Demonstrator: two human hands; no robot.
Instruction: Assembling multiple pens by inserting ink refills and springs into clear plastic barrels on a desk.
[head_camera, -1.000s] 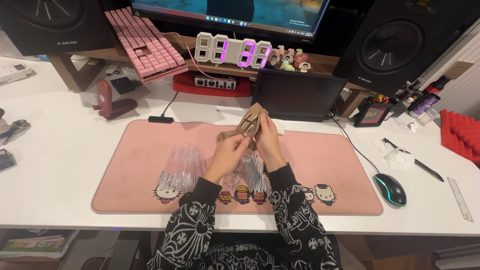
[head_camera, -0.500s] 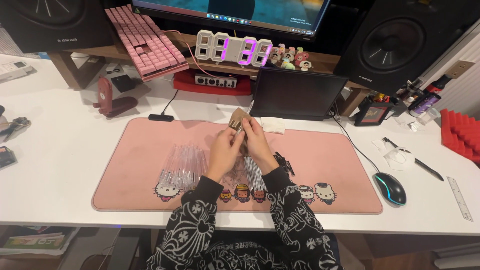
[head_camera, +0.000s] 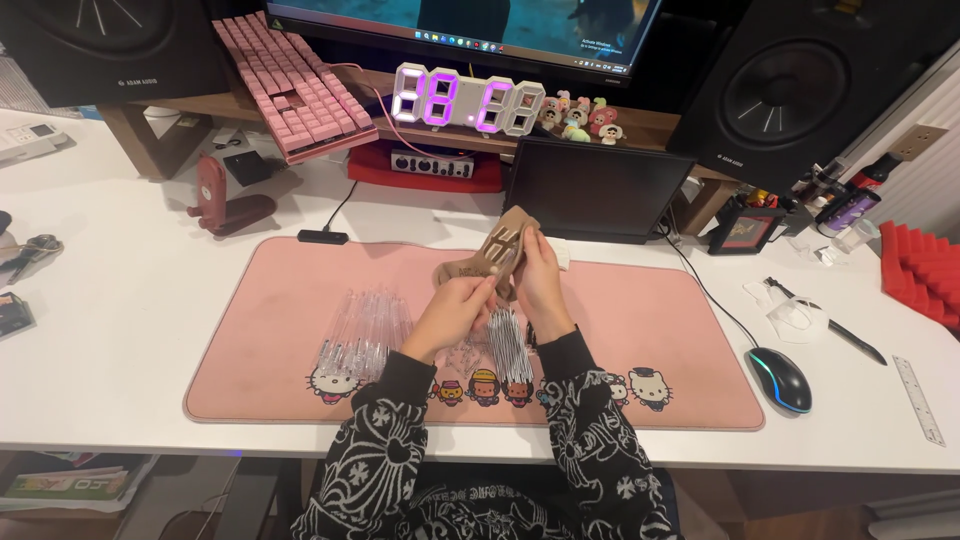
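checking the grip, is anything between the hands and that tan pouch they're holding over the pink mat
Nothing visible. The left hand and right hand both grip the tan pouch directly, above the pink mat. The clear tubes lie apart to the left.

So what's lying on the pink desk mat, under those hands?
On the pink desk mat lie a pile of clear pen barrels and a bundle of thin refills. The left hand and right hand hold a tan pouch; whatever lies beneath the forearms is hidden.
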